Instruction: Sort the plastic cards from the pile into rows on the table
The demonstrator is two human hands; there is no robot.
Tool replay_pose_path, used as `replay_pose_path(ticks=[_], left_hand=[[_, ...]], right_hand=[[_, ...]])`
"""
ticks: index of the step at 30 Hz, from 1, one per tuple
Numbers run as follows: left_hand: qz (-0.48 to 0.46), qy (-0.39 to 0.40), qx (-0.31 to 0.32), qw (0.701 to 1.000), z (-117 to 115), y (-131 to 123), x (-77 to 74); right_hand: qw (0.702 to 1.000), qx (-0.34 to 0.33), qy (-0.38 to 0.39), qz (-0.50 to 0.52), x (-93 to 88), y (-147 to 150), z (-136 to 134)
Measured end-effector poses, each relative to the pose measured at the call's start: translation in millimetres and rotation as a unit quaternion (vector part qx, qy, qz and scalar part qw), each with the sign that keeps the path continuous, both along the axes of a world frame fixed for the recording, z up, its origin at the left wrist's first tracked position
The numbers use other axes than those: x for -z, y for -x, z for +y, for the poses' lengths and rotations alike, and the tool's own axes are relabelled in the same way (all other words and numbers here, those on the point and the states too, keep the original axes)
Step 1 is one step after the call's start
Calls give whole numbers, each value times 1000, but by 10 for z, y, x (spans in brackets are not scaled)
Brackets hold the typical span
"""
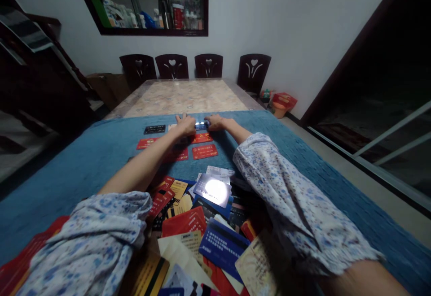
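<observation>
Both arms reach forward over a blue cloth [111, 152]. A shiny blue card [201, 125] lies between my hands at the far end of the laid-out cards. My left hand [186, 124] pinches its left edge, with one finger raised. Closed at its right edge is my right hand [214, 122]. Just below are a red card with yellow print [202, 137] and another red card [205, 151]. A black card [154, 129] and a red card [147, 143] lie to the left; my left forearm partly covers others there.
Close to me spreads a loose heap of cards, including a glossy silver card [213, 189] and a dark blue card [222, 246]. Beyond the cloth is the bare marbled tabletop [188, 94]. Several dark chairs [254, 69] stand at the far side, with a red bag [284, 101] on the floor.
</observation>
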State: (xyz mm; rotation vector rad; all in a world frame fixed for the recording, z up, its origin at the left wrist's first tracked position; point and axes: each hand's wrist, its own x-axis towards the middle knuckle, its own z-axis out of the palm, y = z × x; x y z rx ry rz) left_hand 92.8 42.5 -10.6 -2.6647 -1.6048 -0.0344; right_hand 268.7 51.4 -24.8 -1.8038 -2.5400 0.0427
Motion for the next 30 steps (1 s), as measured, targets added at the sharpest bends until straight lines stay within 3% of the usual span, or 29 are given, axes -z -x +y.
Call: replay_pose_path(ticks=[9,18,30], left_hand=[[-16,-64,56,996,-251,75,-31],[-121,-90,100,984,-756,-31,-118],[-145,-86,209,963,-1403,-291,-65]], right_hand=[[999,-3,-25,39,-173,-221,-412],[994,-20,-79,70,-226,-381,-914],[990,-30,-102,96,-173,-682,-1750]])
